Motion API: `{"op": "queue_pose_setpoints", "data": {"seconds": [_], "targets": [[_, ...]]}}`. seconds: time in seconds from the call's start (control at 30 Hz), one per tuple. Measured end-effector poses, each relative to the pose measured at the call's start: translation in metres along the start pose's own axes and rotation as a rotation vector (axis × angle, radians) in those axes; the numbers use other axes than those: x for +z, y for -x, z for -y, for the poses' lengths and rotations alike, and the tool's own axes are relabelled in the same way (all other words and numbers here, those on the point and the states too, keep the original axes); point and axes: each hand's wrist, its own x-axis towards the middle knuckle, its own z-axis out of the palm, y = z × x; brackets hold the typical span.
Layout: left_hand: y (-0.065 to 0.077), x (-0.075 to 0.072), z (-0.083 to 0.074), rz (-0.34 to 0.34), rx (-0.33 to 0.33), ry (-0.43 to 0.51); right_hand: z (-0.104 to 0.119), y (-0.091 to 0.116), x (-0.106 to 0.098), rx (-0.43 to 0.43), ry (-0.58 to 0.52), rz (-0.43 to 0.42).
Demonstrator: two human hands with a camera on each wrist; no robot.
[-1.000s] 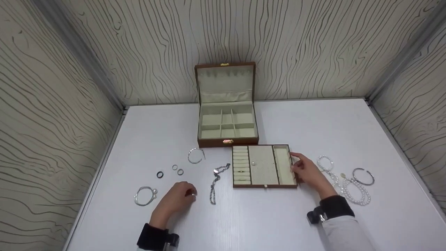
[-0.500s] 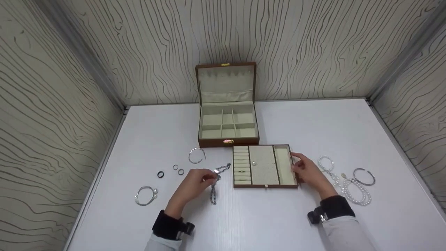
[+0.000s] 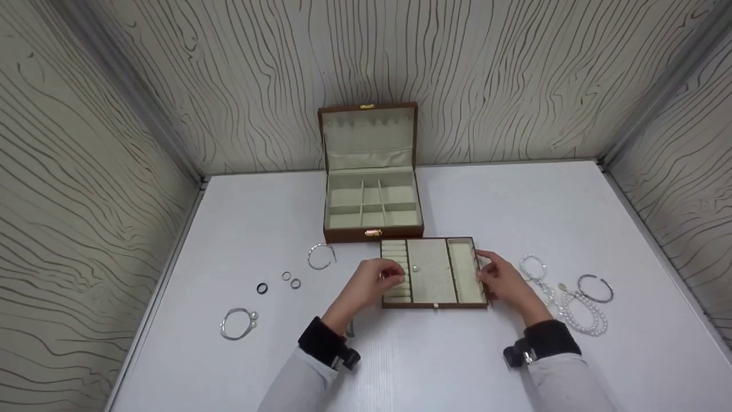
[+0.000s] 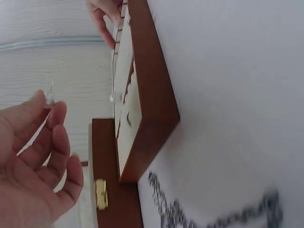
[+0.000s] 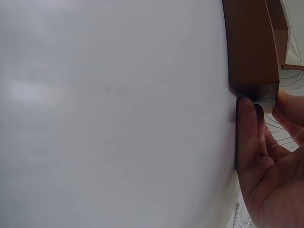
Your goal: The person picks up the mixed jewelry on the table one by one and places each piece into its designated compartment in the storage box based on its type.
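Observation:
My left hand (image 3: 367, 281) is over the ring-roll section of the jewelry tray (image 3: 436, 305). Between its thumb and fingertips it pinches a pearl stud earring (image 4: 49, 99), the thin post pointing up in the left wrist view. A second pearl stud (image 3: 416, 268) sits in the tray's middle panel. One ring (image 4: 128, 118) shows in the ring rolls in the left wrist view; the hand hides it from the head view. My right hand (image 3: 506, 284) grips the tray's right end, fingers against the outer wall and thumb at the rim.
Behind the tray stands an open brown jewelry box (image 3: 373, 233) with divided compartments. A chain (image 4: 175, 213) lies left of the tray, mostly under my left arm. Further left are bangles (image 3: 237, 324) and rings (image 3: 262, 288); pearl strands (image 3: 583, 315) and a bangle (image 3: 595, 288) lie right.
My left hand has moved right, from the table left of the chain, across the chain, to over the tray's ring rolls, holding the earring. The right hand and tray have stayed put.

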Motion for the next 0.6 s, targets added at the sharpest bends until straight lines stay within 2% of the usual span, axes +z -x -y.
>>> {"op": "queue_pose_setpoints", "data": {"seconds": [0.23,0.37,0.5,0.6], "targets": [[-0.018,0.019,-0.002,-0.079,-0.028,0.008,0.002,0.0,0.0,0.032,-0.032,0.014],[-0.026,0.028,-0.001,-0.099,-0.045,0.001,0.002,0.001,0.0,0.052,-0.071,0.025],[-0.036,0.036,0.001,-0.117,-0.054,-0.049,0.001,0.001,0.001,0.043,-0.058,0.016],[-0.041,0.042,0.002,-0.147,-0.07,-0.125,0.0,0.001,0.002,0.031,-0.052,0.009]]}}
